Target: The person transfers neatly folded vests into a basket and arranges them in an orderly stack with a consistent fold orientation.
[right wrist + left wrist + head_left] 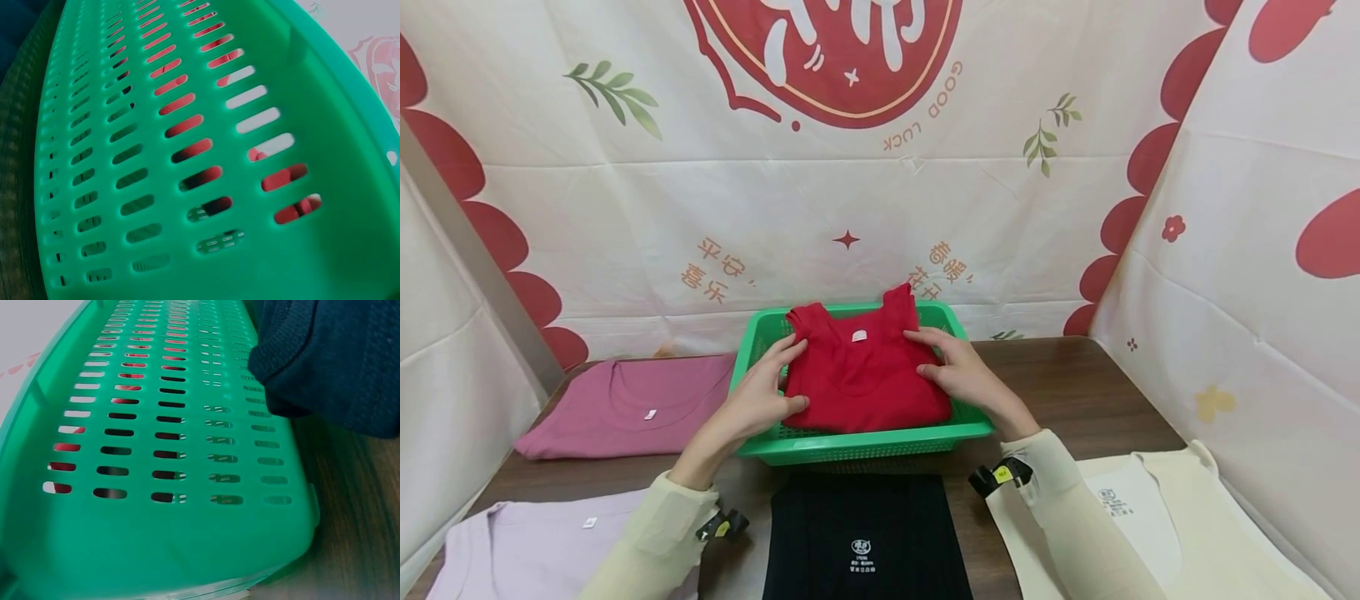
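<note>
Left hand (763,392) lies on the left edge of a folded red shirt (865,375): fingers fairly straight across the top, thumb tucked at the shirt's near-left corner, so it looks like a light pinch on the fabric. Right hand (958,375) sits on the shirt's right side, fingers spread flat on top w/ the tips pointing inward; can't tell if the thumb hooks under the edge. Both wrists carry small black cameras w/ yellow tags, sleeves are pale cream.

Red shirt is inside a green slotted basket (857,446), filling most of it, white neck label facing up, shoulder straps poking over the far rim. Basket stands on a dark wood bench (1075,392), about centre, close to the back cloth.

Wrist views show only the basket wall from outside, v. close; red shows through the slots. Left wrist view also has a dark knit shirt (337,356) just beside the basket on the bench.

Around the basket: black folded shirt (865,533) just in front of it w/ a white printed label; cream shirt (1157,517) at the near right; pink-purple shirt (625,404) flat to the left; pale lilac shirt (535,542) at the near left. White cloth w/ red shapes, green sprigs and orange lettering (880,200) hangs behind and at both sides.
</note>
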A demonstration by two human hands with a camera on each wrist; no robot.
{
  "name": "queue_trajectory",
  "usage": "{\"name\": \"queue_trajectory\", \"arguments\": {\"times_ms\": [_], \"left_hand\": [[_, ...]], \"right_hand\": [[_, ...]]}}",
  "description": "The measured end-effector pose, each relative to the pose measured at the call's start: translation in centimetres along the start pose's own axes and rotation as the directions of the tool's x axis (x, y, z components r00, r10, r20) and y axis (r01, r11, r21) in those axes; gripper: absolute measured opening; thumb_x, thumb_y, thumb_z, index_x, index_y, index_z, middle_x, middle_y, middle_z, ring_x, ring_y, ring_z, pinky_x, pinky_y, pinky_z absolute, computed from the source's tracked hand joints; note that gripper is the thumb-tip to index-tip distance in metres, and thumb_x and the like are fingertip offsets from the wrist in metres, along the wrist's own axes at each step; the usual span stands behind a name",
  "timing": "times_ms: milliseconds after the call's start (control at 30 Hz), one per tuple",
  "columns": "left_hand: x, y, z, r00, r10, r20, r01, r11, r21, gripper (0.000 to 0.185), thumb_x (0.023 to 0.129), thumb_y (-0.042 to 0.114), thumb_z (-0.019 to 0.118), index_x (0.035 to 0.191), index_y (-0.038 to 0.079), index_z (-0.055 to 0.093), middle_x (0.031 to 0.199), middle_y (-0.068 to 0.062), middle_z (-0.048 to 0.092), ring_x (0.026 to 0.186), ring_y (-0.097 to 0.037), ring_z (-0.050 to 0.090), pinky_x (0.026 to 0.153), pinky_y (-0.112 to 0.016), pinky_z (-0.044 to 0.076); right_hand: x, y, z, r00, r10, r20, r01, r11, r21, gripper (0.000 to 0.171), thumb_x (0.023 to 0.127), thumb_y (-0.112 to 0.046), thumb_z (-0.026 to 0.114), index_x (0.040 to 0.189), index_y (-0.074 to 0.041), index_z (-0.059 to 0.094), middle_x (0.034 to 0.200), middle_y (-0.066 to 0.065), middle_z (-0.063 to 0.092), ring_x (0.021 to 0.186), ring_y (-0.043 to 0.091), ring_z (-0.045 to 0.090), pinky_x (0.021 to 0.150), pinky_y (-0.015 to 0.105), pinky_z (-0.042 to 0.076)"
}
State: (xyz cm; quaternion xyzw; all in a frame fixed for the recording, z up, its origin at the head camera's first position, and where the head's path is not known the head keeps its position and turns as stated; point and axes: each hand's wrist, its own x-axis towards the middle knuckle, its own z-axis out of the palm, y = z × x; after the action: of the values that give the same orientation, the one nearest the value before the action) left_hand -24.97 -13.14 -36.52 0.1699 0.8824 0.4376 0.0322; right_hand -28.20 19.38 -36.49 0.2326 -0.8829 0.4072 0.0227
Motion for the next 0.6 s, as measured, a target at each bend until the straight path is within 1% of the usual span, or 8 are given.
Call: {"name": "queue_trajectory", "arguments": {"times_ms": [100, 267, 333, 400, 500, 600], "left_hand": [[0.02, 0.02, -0.01, 1.0, -0.005, 0.007, 0.005, 1.0, 0.008, 0.086, 0.089, 0.009, 0.074, 0.163, 0.011, 0.031, 0.173, -0.007, 0.018, 0.151, -0.038, 0.029, 0.094, -0.048, 0.059], [-0.08, 0.11, 0.0, 1.0, -0.009, 0.019, 0.009, 1.0, 0.025, 0.085, 0.09, 0.009, 0.074, 0.163, 0.011, 0.031, 0.172, -0.008, 0.018, 0.146, -0.04, 0.037, 0.092, -0.046, 0.06], [-0.12, 0.18, 0.02, 1.0, -0.012, 0.025, 0.011, 0.999, 0.033, 0.085, 0.09, 0.008, 0.074, 0.163, 0.01, 0.032, 0.172, -0.009, 0.019, 0.145, -0.04, 0.039, 0.093, -0.047, 0.06], [-0.14, 0.21, 0.06, 0.999, -0.013, 0.03, 0.011, 0.999, 0.046, 0.084, 0.09, 0.009, 0.074, 0.163, 0.009, 0.032, 0.172, -0.009, 0.019, 0.143, -0.041, 0.042, 0.095, -0.047, 0.059], [-0.14, 0.23, 0.13, 0.999, -0.013, 0.03, 0.011, 0.997, 0.072, 0.082, 0.091, 0.012, 0.075, 0.162, 0.008, 0.033, 0.172, -0.009, 0.021, 0.134, -0.039, 0.051, 0.093, -0.045, 0.059], [-0.09, 0.21, 0.19, 1.0, -0.012, 0.028, 0.009, 0.996, 0.093, 0.08, 0.092, 0.015, 0.075, 0.161, 0.008, 0.035, 0.171, -0.009, 0.024, 0.116, -0.034, 0.06, 0.085, -0.039, 0.059]], "right_hand": [[0.03, -0.08, 0.01, 1.0, -0.003, 0.004, 0.003, 1.0, -0.016, 0.056, 0.097, -0.002, 0.063, 0.151, -0.004, 0.051, 0.159, 0.018, 0.043, 0.145, 0.039, 0.04, 0.103, 0.056, 0.053], [0.05, -0.24, 0.06, 1.0, 0.011, 0.015, -0.011, 0.999, -0.037, 0.058, 0.096, -0.003, 0.065, 0.152, -0.005, 0.05, 0.16, 0.017, 0.043, 0.144, 0.039, 0.041, 0.099, 0.053, 0.057], [0.03, -0.26, 0.13, 1.0, 0.021, 0.02, -0.02, 0.999, -0.049, 0.059, 0.096, -0.004, 0.066, 0.152, -0.005, 0.05, 0.159, 0.017, 0.043, 0.144, 0.038, 0.041, 0.096, 0.051, 0.058], [-0.01, -0.31, 0.16, 0.999, 0.024, 0.022, -0.023, 0.998, -0.066, 0.059, 0.096, -0.004, 0.066, 0.152, -0.005, 0.05, 0.159, 0.017, 0.043, 0.145, 0.038, 0.041, 0.097, 0.051, 0.058], [-0.04, -0.38, 0.21, 0.999, 0.025, 0.023, -0.023, 0.996, -0.083, 0.059, 0.095, -0.004, 0.066, 0.152, -0.005, 0.05, 0.16, 0.017, 0.043, 0.146, 0.038, 0.04, 0.099, 0.052, 0.057], [-0.1, -0.45, 0.23, 0.999, 0.03, 0.027, -0.027, 0.996, -0.082, 0.059, 0.095, -0.003, 0.066, 0.152, -0.005, 0.05, 0.16, 0.016, 0.043, 0.147, 0.037, 0.039, 0.1, 0.053, 0.056]]}}
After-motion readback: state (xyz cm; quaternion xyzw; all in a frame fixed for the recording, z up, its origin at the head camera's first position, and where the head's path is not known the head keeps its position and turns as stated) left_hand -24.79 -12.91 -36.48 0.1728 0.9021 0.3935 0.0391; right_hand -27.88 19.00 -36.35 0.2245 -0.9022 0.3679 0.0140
